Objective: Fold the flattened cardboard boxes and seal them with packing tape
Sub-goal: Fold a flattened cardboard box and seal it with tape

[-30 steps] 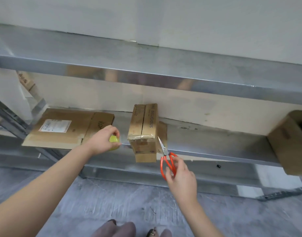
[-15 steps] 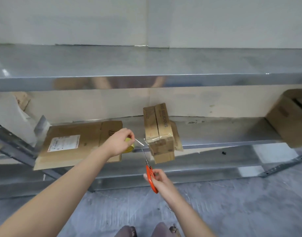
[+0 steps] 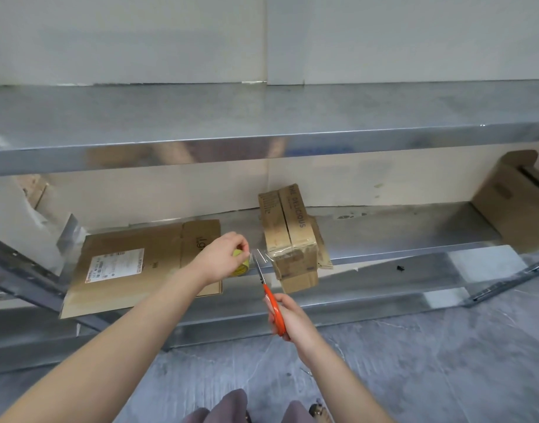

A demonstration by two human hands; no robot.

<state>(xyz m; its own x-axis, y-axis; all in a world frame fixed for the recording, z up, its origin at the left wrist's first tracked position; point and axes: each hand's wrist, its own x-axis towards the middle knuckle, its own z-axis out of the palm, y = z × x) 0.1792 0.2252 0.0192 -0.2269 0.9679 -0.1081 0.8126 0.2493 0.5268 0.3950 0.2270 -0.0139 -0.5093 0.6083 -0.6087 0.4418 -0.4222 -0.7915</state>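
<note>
brought the scissors across since a second ago, from the box's front right to the gap at its left, tips now up at the tape. nearest, at the bottom of the view, knees (image 3: 231, 407) in greyish cloth over a grey concrete floor (image 3: 414, 361). right hand (image 3: 289, 320) wrapped tight round the orange plastic handles of steel-bladed scissors (image 3: 269, 299), blades pointing up and away, tips meeting a clear strip of packing tape (image 3: 263, 256); cannot tell how far apart the blades stand. left hand (image 3: 221, 257) curled over a yellow-green roll of tape (image 3: 242, 264), gripping it, fingertips at the spot where the strip leaves the roll. strip pulled taut rightward from roll to a small folded brown cardboard box (image 3: 292, 239), stuck across its near end. box sitting at the front edge of the lower grey metal shelf (image 3: 399, 230), near end hanging past that edge, top flaps shut with a seam down the middle, "delicious" printed along the right flap. left of it, behind the left hand, a flattened brown cardboard sheet (image 3: 158, 248) with a white printed label, near corner jutting over the same front edge. at the shelf's right end, an open brown carton (image 3: 518, 206), tilted. above, a second metal shelf (image 3: 262, 117); behind all, a white wall (image 3: 140, 41).
</note>
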